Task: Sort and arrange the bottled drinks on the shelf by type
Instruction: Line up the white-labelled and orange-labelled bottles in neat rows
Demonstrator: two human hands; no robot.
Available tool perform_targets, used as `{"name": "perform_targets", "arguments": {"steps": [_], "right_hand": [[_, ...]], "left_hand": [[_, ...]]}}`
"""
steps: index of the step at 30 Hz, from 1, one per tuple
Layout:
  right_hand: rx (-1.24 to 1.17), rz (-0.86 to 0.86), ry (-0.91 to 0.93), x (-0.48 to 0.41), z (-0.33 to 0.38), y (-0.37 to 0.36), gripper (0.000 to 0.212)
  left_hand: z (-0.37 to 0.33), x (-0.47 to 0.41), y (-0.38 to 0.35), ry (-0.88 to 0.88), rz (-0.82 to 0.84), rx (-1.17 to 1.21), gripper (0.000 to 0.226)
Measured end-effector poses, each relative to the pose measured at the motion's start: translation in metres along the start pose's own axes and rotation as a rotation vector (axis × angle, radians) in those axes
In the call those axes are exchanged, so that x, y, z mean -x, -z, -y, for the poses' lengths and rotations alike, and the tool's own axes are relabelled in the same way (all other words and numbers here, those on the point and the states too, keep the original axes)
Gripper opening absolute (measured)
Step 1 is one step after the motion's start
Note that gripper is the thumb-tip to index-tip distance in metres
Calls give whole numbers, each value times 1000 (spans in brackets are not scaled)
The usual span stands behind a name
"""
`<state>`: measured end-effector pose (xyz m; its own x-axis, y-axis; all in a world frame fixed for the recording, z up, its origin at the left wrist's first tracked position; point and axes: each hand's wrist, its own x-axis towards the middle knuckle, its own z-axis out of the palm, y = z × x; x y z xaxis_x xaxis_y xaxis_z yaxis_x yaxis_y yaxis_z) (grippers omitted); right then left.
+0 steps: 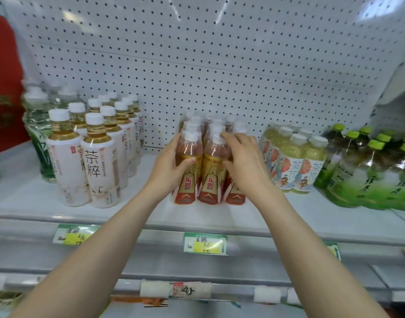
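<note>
Several red-and-gold energy drink bottles (208,177) stand in tight rows at the middle of the white shelf (151,210). My left hand (171,166) wraps the front-left bottle of that group from its left side. My right hand (245,164) lies over the right side of the group, fingers spread across the front-right bottles and reaching a cap. To the left stand several white-labelled tea bottles (98,161). On the right are pale yellow tea bottles (293,161) and big green tea bottles (375,175).
Clear water bottles (38,125) stand at the far left behind the white tea. A white pegboard (197,65) backs the shelf. Price tags (205,243) hang on the shelf's front rail. Bare shelf lies between the white tea and the red group.
</note>
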<state>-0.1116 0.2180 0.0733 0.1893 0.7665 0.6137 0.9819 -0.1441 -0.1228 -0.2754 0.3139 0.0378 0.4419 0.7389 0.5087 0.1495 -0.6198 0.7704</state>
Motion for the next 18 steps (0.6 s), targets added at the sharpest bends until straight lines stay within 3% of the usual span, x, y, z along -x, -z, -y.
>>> {"name": "perform_targets", "arguments": {"steps": [5, 10, 18], "right_hand": [[-154, -297, -163, 10, -27, -1, 53], [-288, -68, -357, 17, -40, -26, 74], [-286, -87, -351, 10, -38, -38, 66]], "left_hand": [[11, 2, -6, 28, -23, -12, 69], [38, 18, -23, 134, 50, -56, 93], [46, 10, -39, 169, 1, -54, 88]]}}
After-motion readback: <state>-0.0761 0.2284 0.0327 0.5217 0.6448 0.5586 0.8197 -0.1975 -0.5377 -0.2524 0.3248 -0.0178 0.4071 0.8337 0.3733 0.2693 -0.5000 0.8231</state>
